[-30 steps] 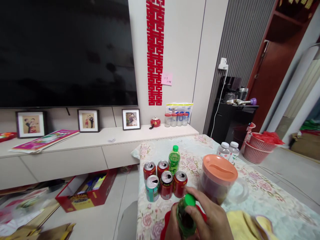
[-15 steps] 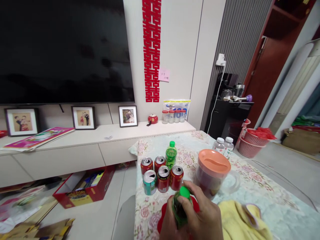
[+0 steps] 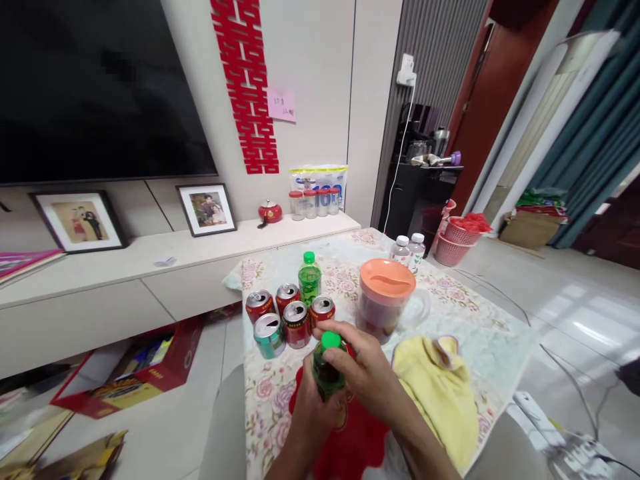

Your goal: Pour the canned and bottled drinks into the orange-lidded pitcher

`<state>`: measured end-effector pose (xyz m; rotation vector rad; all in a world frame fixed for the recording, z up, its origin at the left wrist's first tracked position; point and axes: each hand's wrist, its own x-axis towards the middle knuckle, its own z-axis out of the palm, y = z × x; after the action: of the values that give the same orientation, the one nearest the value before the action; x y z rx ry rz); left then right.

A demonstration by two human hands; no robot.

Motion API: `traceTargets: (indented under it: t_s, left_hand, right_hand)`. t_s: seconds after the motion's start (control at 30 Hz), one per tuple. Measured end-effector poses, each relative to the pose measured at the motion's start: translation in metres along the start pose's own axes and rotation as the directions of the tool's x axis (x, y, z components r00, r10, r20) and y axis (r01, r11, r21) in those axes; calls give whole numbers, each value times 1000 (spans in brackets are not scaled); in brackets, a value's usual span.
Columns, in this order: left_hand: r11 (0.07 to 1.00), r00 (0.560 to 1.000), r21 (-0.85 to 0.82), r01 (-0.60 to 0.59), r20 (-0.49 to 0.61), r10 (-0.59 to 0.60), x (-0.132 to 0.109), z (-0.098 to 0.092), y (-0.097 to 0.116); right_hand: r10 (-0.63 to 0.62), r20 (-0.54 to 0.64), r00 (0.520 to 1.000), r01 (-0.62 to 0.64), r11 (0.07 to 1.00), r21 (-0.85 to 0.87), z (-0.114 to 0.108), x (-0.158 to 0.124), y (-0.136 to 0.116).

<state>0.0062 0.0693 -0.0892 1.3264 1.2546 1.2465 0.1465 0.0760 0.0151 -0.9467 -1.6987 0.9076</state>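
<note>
A small green bottle point(image 3: 326, 370) with a green cap stands upright over a red cloth point(image 3: 353, 440) on the flowered tablecloth point(image 3: 480, 327). My left hand point(image 3: 307, 417) wraps its lower body from behind. My right hand point(image 3: 363, 373) closes round the bottle's neck, fingers curled just below the cap. Just beyond the bottle are several opened drink cans point(image 3: 287, 317) and a second green bottle point(image 3: 309, 279). A clear jug with an orange lid point(image 3: 386, 300) stands to the right of the cans.
A yellow cloth point(image 3: 440, 390) lies right of my hands. Two small white-capped bottles point(image 3: 409, 250) stand at the table's far edge. A low white cabinet point(image 3: 150, 280) with framed photos runs along the wall at left, a red box point(image 3: 125, 380) on the floor below it.
The view has swung right and pulled back, showing more of the table and floor. Both hands stay on the green bottle, which now sits further from me above the red cloth.
</note>
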Motion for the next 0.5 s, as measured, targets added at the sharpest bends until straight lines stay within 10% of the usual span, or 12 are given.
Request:
traceTargets:
  t_s: [0.5]
  left_hand:
    - [1000,1000,-27,-9,-6,9,-5,6,5]
  right_hand:
    - [-25,-171,985,16,998,-56,13,-6,3]
